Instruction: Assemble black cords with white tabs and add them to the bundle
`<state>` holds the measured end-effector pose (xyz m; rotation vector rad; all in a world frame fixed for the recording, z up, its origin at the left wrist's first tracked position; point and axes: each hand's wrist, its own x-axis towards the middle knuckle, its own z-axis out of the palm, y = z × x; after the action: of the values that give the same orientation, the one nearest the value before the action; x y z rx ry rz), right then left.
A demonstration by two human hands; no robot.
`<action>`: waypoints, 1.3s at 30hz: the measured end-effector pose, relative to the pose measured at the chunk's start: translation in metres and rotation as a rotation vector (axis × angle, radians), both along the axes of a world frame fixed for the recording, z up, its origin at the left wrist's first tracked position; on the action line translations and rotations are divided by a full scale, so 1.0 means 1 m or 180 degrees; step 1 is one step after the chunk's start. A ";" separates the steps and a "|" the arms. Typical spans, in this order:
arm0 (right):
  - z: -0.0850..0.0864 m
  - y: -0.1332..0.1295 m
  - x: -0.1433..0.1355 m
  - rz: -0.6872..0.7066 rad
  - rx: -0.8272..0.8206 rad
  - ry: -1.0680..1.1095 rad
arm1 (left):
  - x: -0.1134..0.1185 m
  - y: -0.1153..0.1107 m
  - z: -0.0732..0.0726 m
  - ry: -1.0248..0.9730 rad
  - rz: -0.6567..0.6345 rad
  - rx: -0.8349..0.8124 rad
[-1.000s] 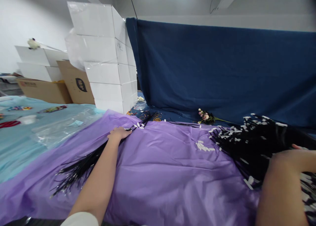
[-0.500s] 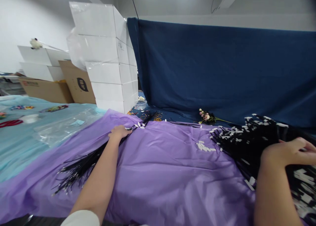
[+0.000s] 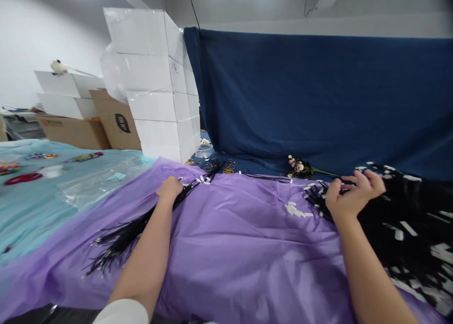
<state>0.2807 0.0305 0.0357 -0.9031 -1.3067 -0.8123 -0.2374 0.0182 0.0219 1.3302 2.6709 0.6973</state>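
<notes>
The left hand (image 3: 170, 189) lies on a slim bundle of thin black cords with white tags (image 3: 123, 236) spread on a smooth purple sheet (image 3: 247, 248); its fingers are hidden, so whether they grip cannot be told. The right hand (image 3: 356, 194), fingers released and half-curled, hovers by a large heap of black, white-tagged cords (image 3: 380, 229).

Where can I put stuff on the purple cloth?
The biggest bare patch of purple cloth is this side of the loose white bits, between the black strands by the left hand and the black pile by the right hand. A narrower strip lies between strands and teal cloth. The right's crowded.
</notes>
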 end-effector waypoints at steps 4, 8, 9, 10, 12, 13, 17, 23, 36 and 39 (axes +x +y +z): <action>-0.006 0.002 -0.010 0.0028 -0.0293 -0.0070 | 0.012 -0.002 0.007 0.0006 0.0069 0.0094; -0.004 -0.002 -0.016 0.0080 -0.0354 -0.0045 | 0.036 -0.005 0.016 0.0331 -0.0155 0.0449; -0.003 -0.003 -0.018 0.0092 -0.0377 -0.0066 | 0.045 -0.007 0.018 0.0440 -0.0328 0.0509; -0.002 -0.004 -0.019 0.0094 -0.0422 -0.0112 | 0.055 -0.008 0.019 0.0573 -0.0627 0.0585; -0.001 -0.006 -0.024 0.0068 -0.0562 -0.0260 | 0.077 -0.011 0.020 0.0768 -0.1178 0.0638; -0.001 -0.006 -0.027 0.0054 -0.0634 -0.0355 | 0.089 -0.013 0.019 0.0829 -0.1382 0.0617; -0.005 -0.008 -0.041 0.0190 -0.0953 -0.0830 | 0.137 -0.023 0.006 0.1087 -0.2534 0.0559; -0.012 -0.013 -0.072 0.0565 -0.1442 -0.1536 | 0.163 -0.031 -0.013 0.1239 -0.3456 0.0389; -0.057 -0.048 -0.174 0.1091 -0.2037 -0.2420 | 0.165 -0.035 -0.015 0.1655 -0.3769 0.0302; -0.057 -0.045 -0.169 0.1069 -0.2024 -0.2407 | 0.166 -0.036 -0.014 0.1657 -0.3799 0.0299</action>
<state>0.1112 -0.0143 -0.0218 -0.8407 -2.3966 -0.4720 -0.0716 -0.0178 0.0080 2.9173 1.4850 0.3037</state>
